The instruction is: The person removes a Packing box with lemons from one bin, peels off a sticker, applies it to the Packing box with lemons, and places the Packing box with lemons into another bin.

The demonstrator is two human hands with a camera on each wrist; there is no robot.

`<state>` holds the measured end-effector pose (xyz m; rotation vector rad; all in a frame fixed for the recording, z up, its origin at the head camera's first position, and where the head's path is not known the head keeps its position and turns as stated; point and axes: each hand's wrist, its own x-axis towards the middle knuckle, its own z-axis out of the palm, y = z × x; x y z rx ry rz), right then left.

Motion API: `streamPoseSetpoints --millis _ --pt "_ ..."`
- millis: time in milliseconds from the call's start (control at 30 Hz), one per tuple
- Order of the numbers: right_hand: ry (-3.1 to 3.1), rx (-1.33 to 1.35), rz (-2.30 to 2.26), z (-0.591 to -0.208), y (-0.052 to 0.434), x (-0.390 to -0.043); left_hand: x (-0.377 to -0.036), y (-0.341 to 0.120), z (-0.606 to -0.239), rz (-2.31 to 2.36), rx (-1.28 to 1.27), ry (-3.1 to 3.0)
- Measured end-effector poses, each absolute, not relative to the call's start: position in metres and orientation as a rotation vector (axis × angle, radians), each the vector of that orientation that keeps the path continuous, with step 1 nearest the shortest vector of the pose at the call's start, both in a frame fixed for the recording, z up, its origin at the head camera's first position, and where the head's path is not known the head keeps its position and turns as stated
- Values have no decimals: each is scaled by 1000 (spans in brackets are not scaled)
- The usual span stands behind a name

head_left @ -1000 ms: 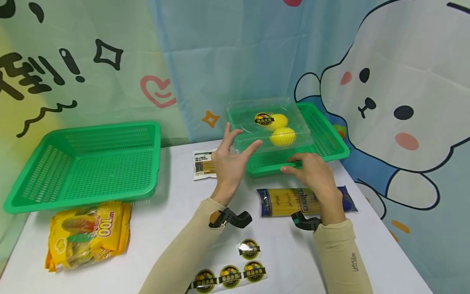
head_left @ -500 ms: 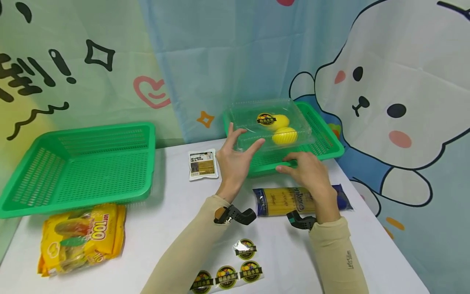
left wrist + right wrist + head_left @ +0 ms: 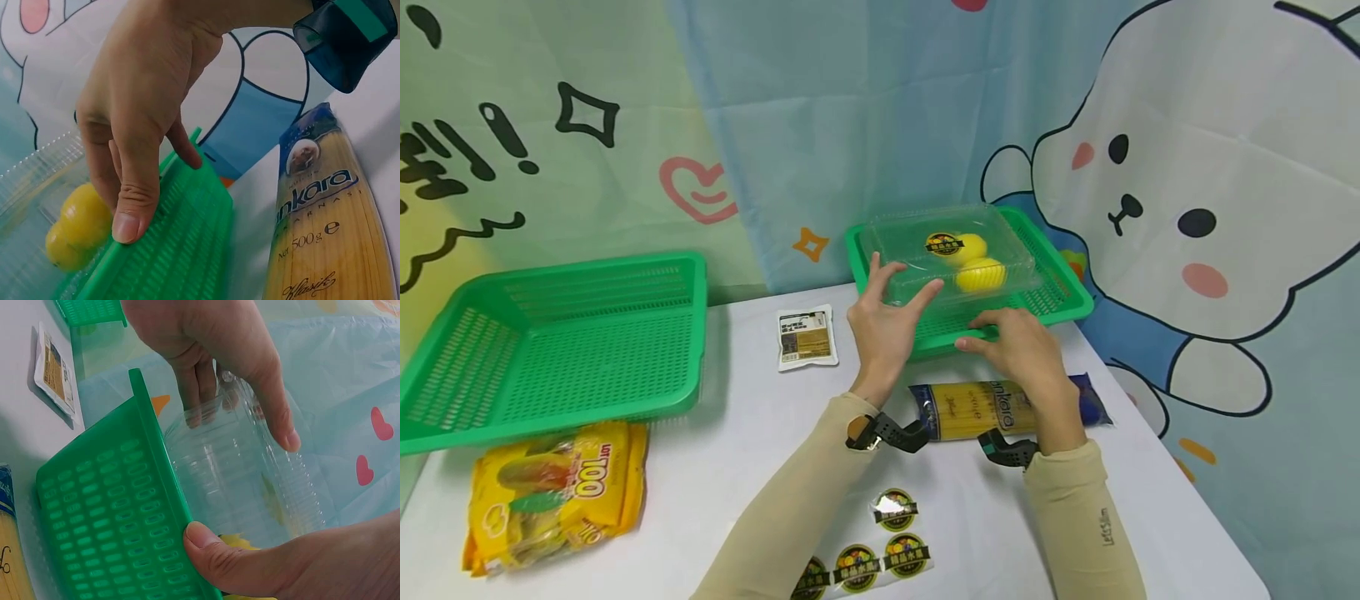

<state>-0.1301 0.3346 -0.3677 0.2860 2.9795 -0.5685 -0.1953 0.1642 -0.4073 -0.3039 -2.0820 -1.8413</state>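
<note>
In the head view, a clear plastic fruit box (image 3: 917,225) sits in the right green basket (image 3: 1060,283). Two lemons (image 3: 981,274) show inside, and a round black-and-gold sticker (image 3: 944,243) is on its lid. My left hand (image 3: 882,333) holds the box by its near left corner, thumb over the lid edge and fingers along the end wall, as the right wrist view shows. The basket's near rim is pinched by my right hand (image 3: 1018,350); its thumb (image 3: 128,226) lies outside, with the fingers reaching over the rim.
A spaghetti packet (image 3: 966,411) lies in front of the basket, partly behind my right wrist. Nearby are a small white-and-brown sachet (image 3: 807,337) and a sheet of round stickers (image 3: 857,567). At left, another green basket (image 3: 595,350) stands by a yellow snack bag (image 3: 557,492).
The head view has shifted, so the whole scene slides slightly left. The sachet now shows fully beside my left hand. Both hands keep their holds on the box and the basket.
</note>
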Motion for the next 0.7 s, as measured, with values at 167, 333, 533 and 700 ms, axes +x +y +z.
streamPoseSetpoints --millis 167,333,533,700 --pt "2985 281 -572 -368 335 -130 -197 168 -408 -1826 -294 -2114" --pt "2991 272 -571 -367 335 -130 -200 172 -409 -1803 -286 -2133" --pt "2994 268 -578 -368 335 -130 -204 177 -412 -1774 -293 -2163" --pt "2998 263 -584 -368 336 -129 -205 182 -414 -1760 -290 -2180"
